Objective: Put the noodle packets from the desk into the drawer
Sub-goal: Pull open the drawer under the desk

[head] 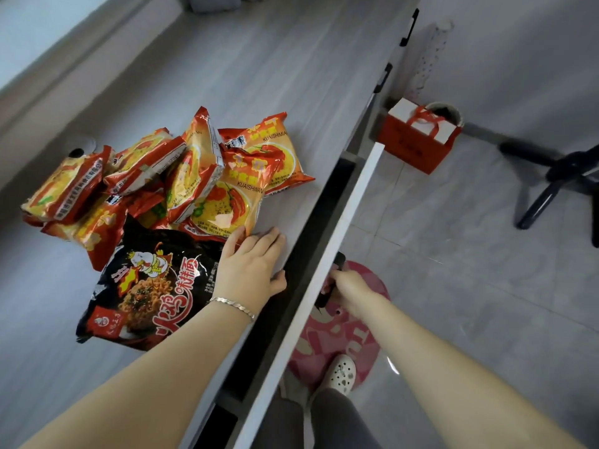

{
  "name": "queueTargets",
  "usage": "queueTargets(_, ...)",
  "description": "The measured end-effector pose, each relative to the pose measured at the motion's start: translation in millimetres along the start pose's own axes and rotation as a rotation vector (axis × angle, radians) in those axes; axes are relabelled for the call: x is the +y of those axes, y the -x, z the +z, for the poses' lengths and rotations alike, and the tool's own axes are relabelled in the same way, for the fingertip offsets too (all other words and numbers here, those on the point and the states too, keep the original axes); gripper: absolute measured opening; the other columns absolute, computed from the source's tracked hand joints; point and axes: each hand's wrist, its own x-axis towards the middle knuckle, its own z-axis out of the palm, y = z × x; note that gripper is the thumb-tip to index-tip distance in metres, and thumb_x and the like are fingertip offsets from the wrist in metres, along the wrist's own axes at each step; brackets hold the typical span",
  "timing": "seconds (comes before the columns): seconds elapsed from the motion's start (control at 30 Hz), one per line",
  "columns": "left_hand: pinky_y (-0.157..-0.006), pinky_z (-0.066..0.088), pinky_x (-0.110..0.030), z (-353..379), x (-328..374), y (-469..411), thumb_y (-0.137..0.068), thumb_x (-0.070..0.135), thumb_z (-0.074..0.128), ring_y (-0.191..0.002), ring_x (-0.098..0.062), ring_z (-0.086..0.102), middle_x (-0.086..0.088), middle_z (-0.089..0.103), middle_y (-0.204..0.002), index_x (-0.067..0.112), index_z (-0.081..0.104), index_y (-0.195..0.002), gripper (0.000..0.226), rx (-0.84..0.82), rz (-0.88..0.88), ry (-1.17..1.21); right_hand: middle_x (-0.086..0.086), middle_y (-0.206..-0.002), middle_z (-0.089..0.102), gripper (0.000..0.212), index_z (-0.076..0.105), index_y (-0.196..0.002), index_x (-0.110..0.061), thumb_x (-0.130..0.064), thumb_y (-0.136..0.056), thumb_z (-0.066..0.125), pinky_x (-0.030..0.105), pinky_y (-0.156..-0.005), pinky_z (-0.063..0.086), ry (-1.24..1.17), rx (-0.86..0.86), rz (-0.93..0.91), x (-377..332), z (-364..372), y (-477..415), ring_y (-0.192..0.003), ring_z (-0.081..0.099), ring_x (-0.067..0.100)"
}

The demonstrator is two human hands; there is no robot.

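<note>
Several orange-and-yellow noodle packets (162,176) lie heaped on the grey desk (259,76). A large black noodle packet (152,286) lies in front of the heap. My left hand (252,264) rests flat on the desk near its edge, fingers spread, touching the bottom of one orange packet and the black packet's edge. The drawer (327,202) under the desk edge stands partly pulled out, its dark inside showing. My right hand (346,286) is closed around the black drawer handle (337,260) on the white front panel.
A red gift bag (418,140) stands on the tiled floor by the desk, with a round bin behind it. A black chair base (557,176) is at the right. A pink round mat (340,335) lies below the drawer, with my feet on it.
</note>
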Motion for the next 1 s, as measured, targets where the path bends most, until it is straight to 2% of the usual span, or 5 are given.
queueTargets(0.17, -0.097, 0.043, -0.053, -5.3, 10.2, 0.2, -0.052, 0.018, 0.078, -0.087, -0.026, 0.070, -0.008, 0.074, -0.103, 0.008, 0.071, -0.101, 0.051, -0.037, -0.065, 0.009, 0.024, -0.123, 0.055, 0.036, 0.054, -0.119, 0.003, -0.012, -0.086, 0.050, 0.041, -0.086, 0.046, 0.101, 0.523, -0.083, 4.9, -57.5, 18.3, -0.102, 0.056, 0.036)
queueTargets(0.23, -0.097, 0.042, -0.054, -6.5, 12.4, 0.3, -0.051, 0.017, 0.077, -0.088, -0.027, 0.070, -0.009, 0.074, -0.103, 0.007, 0.070, -0.101, 0.051, -0.052, -0.071, 0.013, 0.021, -0.135, 0.042, 0.041, 0.048, -0.123, -0.002, -0.004, -0.083, 0.051, 0.035, -0.096, 0.037, 0.347, 0.750, -0.491, -0.7, -67.0, 41.1, -0.120, 0.044, 0.036)
queueTargets(0.33, -0.098, 0.041, -0.053, -6.5, 13.5, 0.0, -0.053, 0.017, 0.077, -0.089, -0.028, 0.070, -0.010, 0.073, -0.105, 0.007, 0.070, -0.102, 0.051, -0.074, -0.074, -0.002, 0.014, -0.141, 0.040, 0.034, 0.056, -0.117, -0.007, -0.008, -0.083, 0.053, 0.036, -0.108, 0.032, 1.030, 0.642, -0.942, -3.3, -67.7, 61.1, -0.134, 0.034, 0.031)
queueTargets(0.5, -0.101, 0.038, -0.055, -7.4, 15.7, -0.2, -0.057, 0.015, 0.077, -0.093, -0.032, 0.068, -0.013, 0.071, -0.109, 0.004, 0.067, -0.106, 0.051, -0.128, -0.081, -0.013, 0.014, -0.142, 0.045, 0.039, 0.055, -0.125, -0.007, -0.021, -0.091, 0.043, 0.031, -0.116, 0.012, 1.823, 0.308, -0.546, 4.1, -87.6, 61.4, -0.142, 0.021, 0.026)
queueTargets(1.0, -0.113, 0.015, -0.051, -11.4, 17.8, -4.0, -0.081, 0.022, 0.058, -0.119, -0.031, 0.052, -0.010, 0.047, -0.141, 0.008, 0.044, -0.133, 0.056, -0.283, -0.063, -0.107, 0.002, -0.152, 0.029, 0.051, 0.037, -0.140, -0.016, -0.028, -0.090, 0.042, 0.037, -0.112, 0.021, 1.915, 0.443, 0.042, 31.7, -158.1, 79.1, -0.143, 0.013, 0.025)
